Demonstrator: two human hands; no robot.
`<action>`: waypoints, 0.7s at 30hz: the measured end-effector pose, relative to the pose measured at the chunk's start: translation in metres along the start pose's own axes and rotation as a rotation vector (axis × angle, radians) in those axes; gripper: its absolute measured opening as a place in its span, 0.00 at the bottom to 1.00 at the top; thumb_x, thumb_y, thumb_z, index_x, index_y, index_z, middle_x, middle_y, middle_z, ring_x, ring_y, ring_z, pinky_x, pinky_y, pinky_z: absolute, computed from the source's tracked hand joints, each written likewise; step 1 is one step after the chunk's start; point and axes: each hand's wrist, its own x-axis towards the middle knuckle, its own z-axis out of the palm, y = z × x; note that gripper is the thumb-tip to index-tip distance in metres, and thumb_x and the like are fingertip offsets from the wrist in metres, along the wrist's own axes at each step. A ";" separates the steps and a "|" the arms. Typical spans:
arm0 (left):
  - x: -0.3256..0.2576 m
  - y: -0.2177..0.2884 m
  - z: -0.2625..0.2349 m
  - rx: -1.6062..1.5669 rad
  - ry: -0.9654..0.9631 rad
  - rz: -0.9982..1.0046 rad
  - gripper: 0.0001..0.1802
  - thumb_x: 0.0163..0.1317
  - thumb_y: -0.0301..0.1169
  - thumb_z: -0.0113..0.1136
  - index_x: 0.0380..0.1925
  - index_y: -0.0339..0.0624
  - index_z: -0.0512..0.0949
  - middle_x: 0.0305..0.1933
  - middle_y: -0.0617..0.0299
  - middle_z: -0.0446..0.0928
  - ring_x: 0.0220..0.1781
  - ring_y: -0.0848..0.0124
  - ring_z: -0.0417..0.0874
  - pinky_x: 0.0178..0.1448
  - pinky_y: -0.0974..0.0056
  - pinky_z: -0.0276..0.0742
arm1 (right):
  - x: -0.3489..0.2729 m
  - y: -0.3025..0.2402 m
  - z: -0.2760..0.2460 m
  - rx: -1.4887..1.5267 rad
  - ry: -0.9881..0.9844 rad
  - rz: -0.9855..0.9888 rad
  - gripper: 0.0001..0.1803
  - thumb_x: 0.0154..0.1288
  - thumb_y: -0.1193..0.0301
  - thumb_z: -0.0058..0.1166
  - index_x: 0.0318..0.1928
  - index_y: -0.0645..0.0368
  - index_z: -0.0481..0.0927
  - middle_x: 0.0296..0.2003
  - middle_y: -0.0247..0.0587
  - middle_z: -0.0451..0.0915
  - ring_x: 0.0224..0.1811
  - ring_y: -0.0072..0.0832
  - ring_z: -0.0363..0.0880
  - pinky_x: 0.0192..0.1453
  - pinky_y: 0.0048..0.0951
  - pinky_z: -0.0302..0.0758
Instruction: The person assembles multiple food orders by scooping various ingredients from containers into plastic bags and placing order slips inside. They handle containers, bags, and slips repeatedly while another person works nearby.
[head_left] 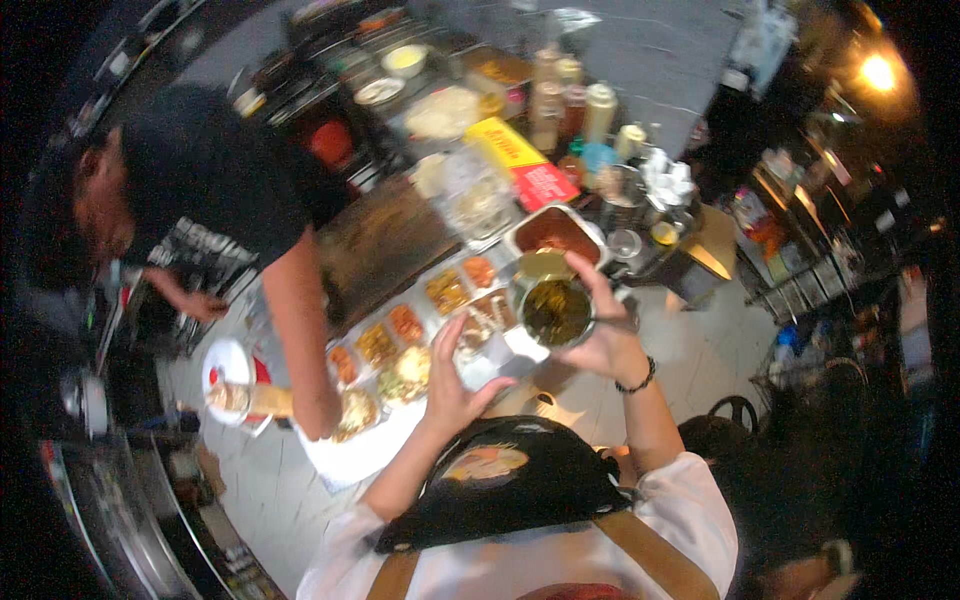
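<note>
My right hand (608, 335) has its grip clamped on a round metal bowl (555, 312), fingers curled over the far rim and thumb under the near side, holding it up in the air above the near end of the surface (350, 455). The bowl is filled with something dark and greenish, wet-looking, so I judge it moderately heavy for its size and apt to slop if tilted. The steel looks stiff and smooth, probably slick where sauce has touched it; the rim is the sure place to take hold, with a palm beneath for support. My left hand (452, 385) is open, fingers spread apart and clamped on nothing, hovering just beside the bowl and over a row of small trays (400, 340) holding orange, yellow and pale fillings. Just beyond the bowl sits a square tub (556, 232) of red sauce, and further off a cluster of bottles (572, 100) and a red and yellow box (520, 160). On my left another person in a dark shirt leans over, their arm (300, 330) reaching down near the trays toward a wrapped roll (250, 400) on a white plate (226, 362). A dark griddle (385, 240) lies behind the trays.
</note>
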 end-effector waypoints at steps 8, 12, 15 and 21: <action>-0.014 -0.020 -0.053 -0.095 0.160 0.183 0.55 0.37 0.30 0.74 0.63 0.35 0.50 0.61 0.41 0.62 0.60 0.47 0.68 0.64 0.51 0.62 | 0.000 -0.076 0.086 0.307 -0.247 -0.060 0.60 0.44 0.59 0.70 0.67 0.67 0.42 0.61 0.57 0.60 0.65 0.46 0.59 0.67 0.35 0.58; -0.029 -0.036 -0.056 -0.203 0.184 0.037 0.56 0.37 0.28 0.75 0.63 0.32 0.48 0.57 0.44 0.64 0.57 0.51 0.71 0.62 0.54 0.64 | -0.002 -0.093 0.081 -0.002 -0.047 -0.149 0.38 0.49 0.60 0.67 0.57 0.65 0.66 0.45 0.48 0.74 0.42 0.35 0.75 0.44 0.31 0.72; -0.028 -0.040 -0.062 -0.104 0.306 0.083 0.57 0.36 0.27 0.76 0.63 0.33 0.47 0.58 0.44 0.63 0.57 0.52 0.70 0.63 0.55 0.63 | 0.007 -0.104 0.074 -0.088 -0.200 -0.315 0.20 0.50 0.66 0.66 0.41 0.63 0.77 0.29 0.37 0.76 0.26 0.26 0.72 0.27 0.25 0.70; -0.018 -0.033 -0.079 0.087 0.354 0.142 0.57 0.33 0.27 0.76 0.63 0.34 0.49 0.59 0.45 0.63 0.59 0.49 0.67 0.63 0.53 0.63 | 0.046 -0.118 0.059 -0.308 -0.330 -1.049 0.14 0.53 0.64 0.61 0.32 0.62 0.76 0.26 0.32 0.75 0.23 0.20 0.70 0.23 0.22 0.67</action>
